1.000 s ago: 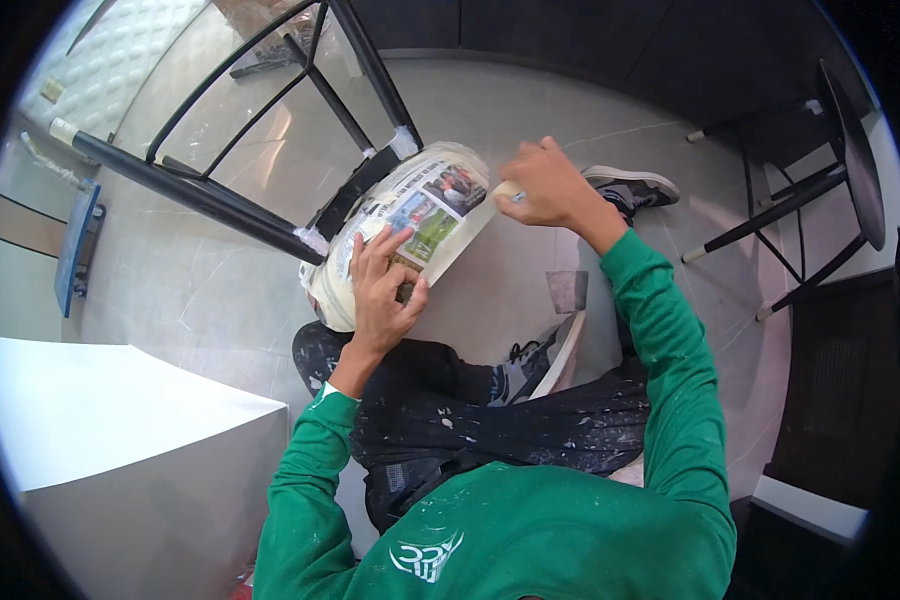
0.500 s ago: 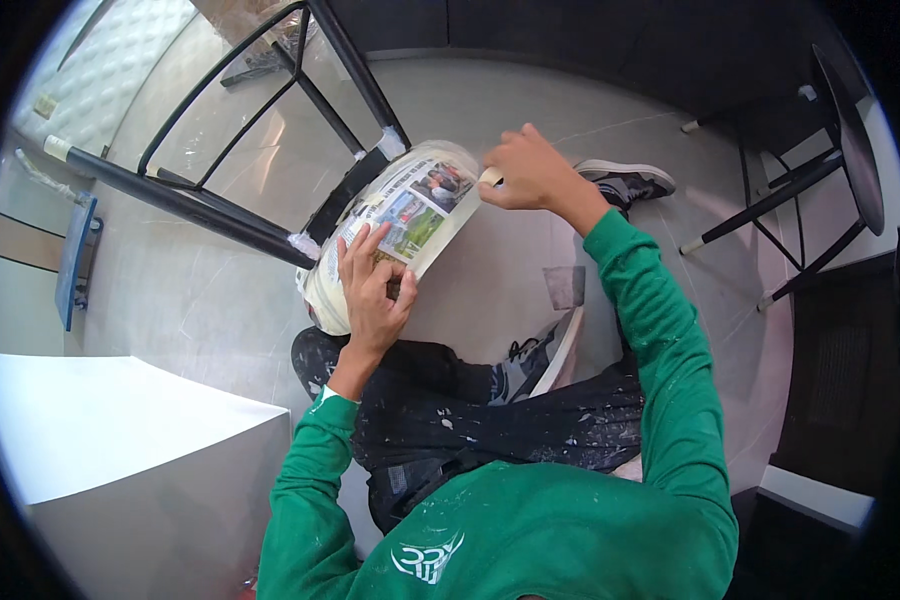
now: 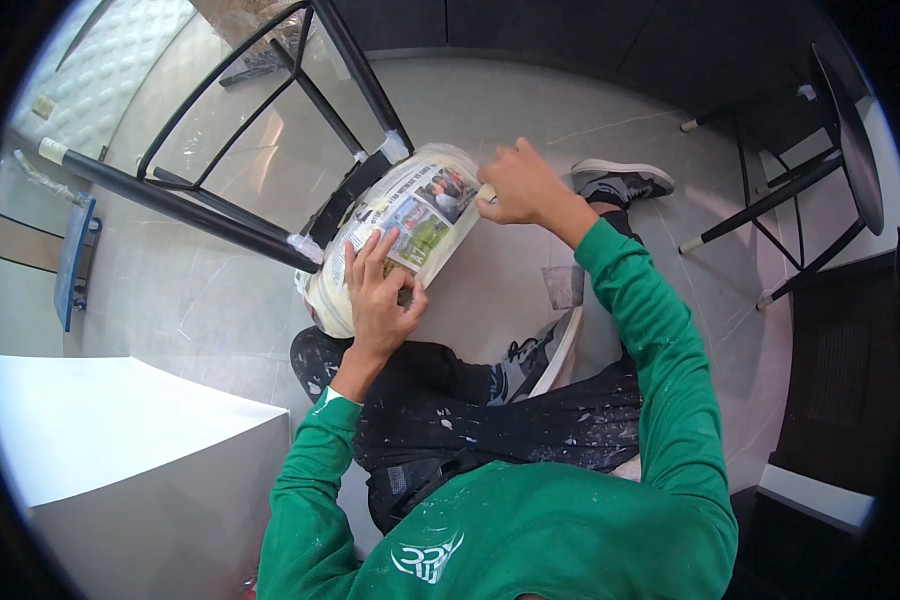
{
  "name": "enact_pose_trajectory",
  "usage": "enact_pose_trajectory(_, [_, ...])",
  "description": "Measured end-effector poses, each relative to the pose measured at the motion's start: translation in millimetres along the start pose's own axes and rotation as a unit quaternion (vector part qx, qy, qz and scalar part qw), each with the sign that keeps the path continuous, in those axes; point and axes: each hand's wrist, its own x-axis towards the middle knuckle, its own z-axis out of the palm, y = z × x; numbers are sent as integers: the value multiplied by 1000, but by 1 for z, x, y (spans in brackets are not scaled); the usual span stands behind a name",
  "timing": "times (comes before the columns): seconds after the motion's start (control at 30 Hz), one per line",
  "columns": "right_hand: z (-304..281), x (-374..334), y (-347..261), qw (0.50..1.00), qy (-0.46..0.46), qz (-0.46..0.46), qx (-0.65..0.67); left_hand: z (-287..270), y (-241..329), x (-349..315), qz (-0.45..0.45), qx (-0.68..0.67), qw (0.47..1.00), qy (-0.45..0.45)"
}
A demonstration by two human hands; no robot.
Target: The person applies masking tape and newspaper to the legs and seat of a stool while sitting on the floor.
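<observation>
A black metal stool [image 3: 232,222] lies tipped over in front of me, its seat wrapped in newspaper [image 3: 417,232] and pale masking tape. My left hand [image 3: 380,308] rests on the near edge of the newspaper, fingers spread over the print, with thumb and forefinger curled towards each other. At the far right end of that edge, my right hand [image 3: 532,185] grips a roll of masking tape [image 3: 486,193], mostly hidden by the fingers. A pale strip runs along the paper's edge between both hands.
Another black stool [image 3: 820,180] stands at the right. A white box-shaped piece [image 3: 150,420] is at the lower left, and a blue wheeled board [image 3: 73,265] at the far left. My legs and shoes [image 3: 625,182] lie around the wrapped seat. Dark cabinets [image 3: 550,35] line the back.
My right hand has come slightly down and left with the tape roll, closer to the newspaper. The left hand has shifted a little right along the paper's edge.
</observation>
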Motion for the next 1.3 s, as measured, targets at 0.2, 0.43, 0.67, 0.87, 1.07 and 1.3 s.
enact_pose_trajectory(0.2, [1,-1,-3,1000,2,-10,-19,1,0,2,9,2,1000,4])
enact_pose_trajectory(0.43, [0,-3,-11,999,14,-11,-50,0,0,2,14,2,1000,6])
enact_pose_trajectory(0.67, [0,-6,-14,999,3,0,-52,1,1,2,11,6,1000,-2])
enact_pose_trajectory(0.87, [6,-14,-17,1000,-4,10,-16,0,2,3,16,8,1000,0])
enact_pose_trajectory(1.07, [19,-20,-17,997,42,-13,66,0,1,2,13,21,1000,6])
enact_pose_trajectory(1.3, [19,-16,-16,996,38,-2,82,2,3,3,10,22,1000,13])
